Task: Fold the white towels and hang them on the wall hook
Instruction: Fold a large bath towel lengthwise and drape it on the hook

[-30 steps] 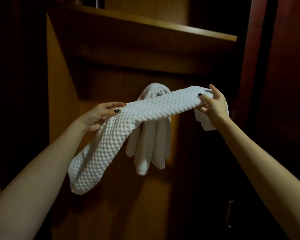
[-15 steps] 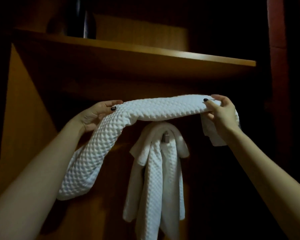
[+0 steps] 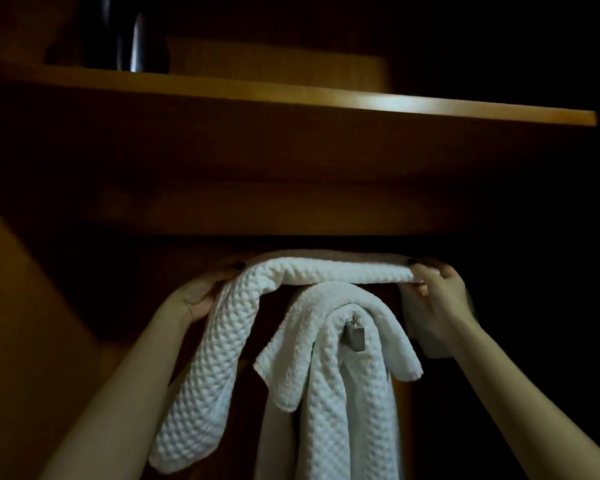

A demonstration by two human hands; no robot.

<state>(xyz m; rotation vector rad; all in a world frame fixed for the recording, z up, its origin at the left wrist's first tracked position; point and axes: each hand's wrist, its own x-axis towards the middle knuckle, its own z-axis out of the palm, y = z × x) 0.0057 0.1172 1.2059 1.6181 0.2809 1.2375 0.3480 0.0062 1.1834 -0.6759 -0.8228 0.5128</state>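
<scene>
While the first towel point(image 3: 329, 393) hangs over the hook point(image 3: 355, 336), the second towel point(image 3: 326, 271) is held level just above it. The left hand point(image 3: 196, 297) and right hand point(image 3: 442, 301) grip it, fingers curled round.

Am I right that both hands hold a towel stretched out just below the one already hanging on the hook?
Not quite: the left hand and right hand hold the towel stretched just above the hung towel on the hook, as the head view shows.
</scene>
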